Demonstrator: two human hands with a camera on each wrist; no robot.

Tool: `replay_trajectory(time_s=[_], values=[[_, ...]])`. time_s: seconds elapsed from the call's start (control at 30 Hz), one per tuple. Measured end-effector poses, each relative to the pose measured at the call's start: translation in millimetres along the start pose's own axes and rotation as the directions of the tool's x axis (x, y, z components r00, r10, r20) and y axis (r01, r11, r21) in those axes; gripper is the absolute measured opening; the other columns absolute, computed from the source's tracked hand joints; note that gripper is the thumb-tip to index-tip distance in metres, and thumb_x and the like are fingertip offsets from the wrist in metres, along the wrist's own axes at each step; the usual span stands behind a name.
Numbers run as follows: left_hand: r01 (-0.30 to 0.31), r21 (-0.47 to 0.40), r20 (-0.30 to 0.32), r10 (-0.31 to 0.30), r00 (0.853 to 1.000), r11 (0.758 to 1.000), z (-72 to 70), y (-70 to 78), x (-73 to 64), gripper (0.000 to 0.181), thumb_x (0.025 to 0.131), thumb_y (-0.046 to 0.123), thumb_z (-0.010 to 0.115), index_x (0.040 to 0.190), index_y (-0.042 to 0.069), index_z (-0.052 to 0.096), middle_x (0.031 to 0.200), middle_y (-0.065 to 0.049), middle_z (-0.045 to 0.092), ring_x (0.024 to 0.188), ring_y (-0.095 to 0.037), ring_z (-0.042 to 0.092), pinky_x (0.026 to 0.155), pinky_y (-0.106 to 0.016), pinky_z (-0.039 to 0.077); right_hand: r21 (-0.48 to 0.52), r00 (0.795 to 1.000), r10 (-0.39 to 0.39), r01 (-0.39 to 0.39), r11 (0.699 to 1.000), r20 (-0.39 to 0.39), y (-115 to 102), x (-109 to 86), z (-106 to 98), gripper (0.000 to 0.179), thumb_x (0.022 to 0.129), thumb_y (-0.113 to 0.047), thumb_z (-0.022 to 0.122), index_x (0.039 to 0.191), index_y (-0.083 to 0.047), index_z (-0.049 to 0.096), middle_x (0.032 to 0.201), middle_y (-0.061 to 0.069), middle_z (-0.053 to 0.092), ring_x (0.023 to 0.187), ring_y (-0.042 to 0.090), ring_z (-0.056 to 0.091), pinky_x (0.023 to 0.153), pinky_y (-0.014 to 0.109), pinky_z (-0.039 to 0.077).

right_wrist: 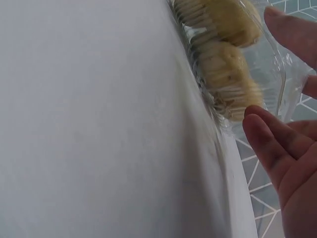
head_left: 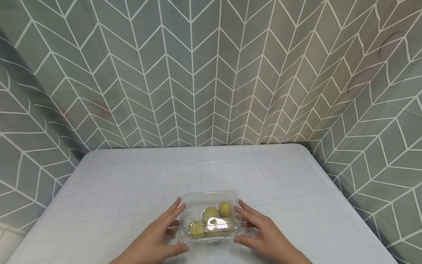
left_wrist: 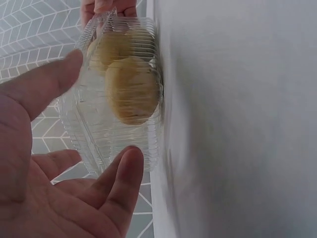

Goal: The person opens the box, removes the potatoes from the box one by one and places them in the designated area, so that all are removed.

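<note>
A clear plastic clamshell box (head_left: pixel 193 201) sits near the front of the table, its lid down. Inside it several yellow-brown potatoes (head_left: pixel 211 213) show through the plastic. My left hand (head_left: pixel 157 234) is at the box's left side, thumb and fingers spread. On the opposite side is my right hand (head_left: pixel 265 233), its fingers likewise apart and lightly bent. In the left wrist view the thumb and fingertips stand around the box's end without closing on it. From the right wrist, the fingertips look very close to the wall; whether they touch cannot be told.
A white cloth (head_left: pixel 132 183) with a faint grid covers the table. Grey-green curtains (head_left: pixel 204 73) with white chevron lines hang behind it and along both sides. Past the table's left edge, a pale surface (head_left: pixel 10 240) shows low in the corner.
</note>
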State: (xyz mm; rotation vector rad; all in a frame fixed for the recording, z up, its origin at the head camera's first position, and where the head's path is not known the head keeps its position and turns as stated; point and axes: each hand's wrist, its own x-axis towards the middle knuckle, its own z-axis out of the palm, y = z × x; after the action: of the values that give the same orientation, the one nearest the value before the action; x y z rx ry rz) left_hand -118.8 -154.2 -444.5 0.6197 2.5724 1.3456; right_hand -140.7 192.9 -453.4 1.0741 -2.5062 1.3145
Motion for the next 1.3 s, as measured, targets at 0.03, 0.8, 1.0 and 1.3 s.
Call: replay_trajectory(time_s=[0.03,0.8,1.0,1.3], values=[[-0.001,0.007,0.000,0.001,1.000,1.000,0.1,-0.1,-0.3,0.098,0.078,0.047,0.082,0.157,0.020,0.029,0.163,-0.005,0.016,0.116,-0.021,0.059,0.085,-0.028,0.054,-0.002,1.000,0.005,-0.005,1.000,-0.003,-0.4,-0.2,0.4,0.071,0.083,-0.032,0.080,0.143,-0.007,0.052,0.149,0.019,0.043,0.111,0.021,0.064,0.078,0.030,0.056],[-0.149,-0.020,-0.034,0.149,0.988,0.989,6.0,-2.3,-1.9,0.095,0.085,0.027,0.080,0.159,0.018,0.020,0.163,-0.006,0.015,0.128,-0.031,0.051,0.090,-0.031,0.052,0.014,0.999,-0.004,0.005,1.000,-0.038,3.5,-2.6,5.2,0.076,0.080,-0.030,0.082,0.144,-0.005,0.050,0.141,0.015,0.053,0.106,0.018,0.066,0.083,0.031,0.056],[-0.065,-0.060,-0.005,0.065,0.998,0.996,5.1,0.1,-1.7,0.097,0.086,0.028,0.079,0.160,0.022,0.016,0.162,-0.007,0.019,0.130,-0.035,0.048,0.093,-0.031,0.050,0.028,0.999,0.043,-0.042,0.999,-0.026,3.3,-1.9,5.4,0.074,0.080,-0.032,0.081,0.144,-0.008,0.051,0.141,0.012,0.054,0.107,0.016,0.065,0.083,0.030,0.055],[-0.172,-0.105,-0.024,0.171,0.985,0.979,5.8,-4.1,-0.4,0.091,0.090,0.024,0.074,0.159,0.010,0.017,0.160,-0.018,0.018,0.131,-0.042,0.043,0.096,-0.034,0.048,0.043,0.998,0.063,-0.062,0.997,-0.017,3.8,0.1,5.4,0.073,0.080,-0.033,0.080,0.143,-0.006,0.053,0.140,0.015,0.051,0.122,0.023,0.056,0.085,0.030,0.054]])
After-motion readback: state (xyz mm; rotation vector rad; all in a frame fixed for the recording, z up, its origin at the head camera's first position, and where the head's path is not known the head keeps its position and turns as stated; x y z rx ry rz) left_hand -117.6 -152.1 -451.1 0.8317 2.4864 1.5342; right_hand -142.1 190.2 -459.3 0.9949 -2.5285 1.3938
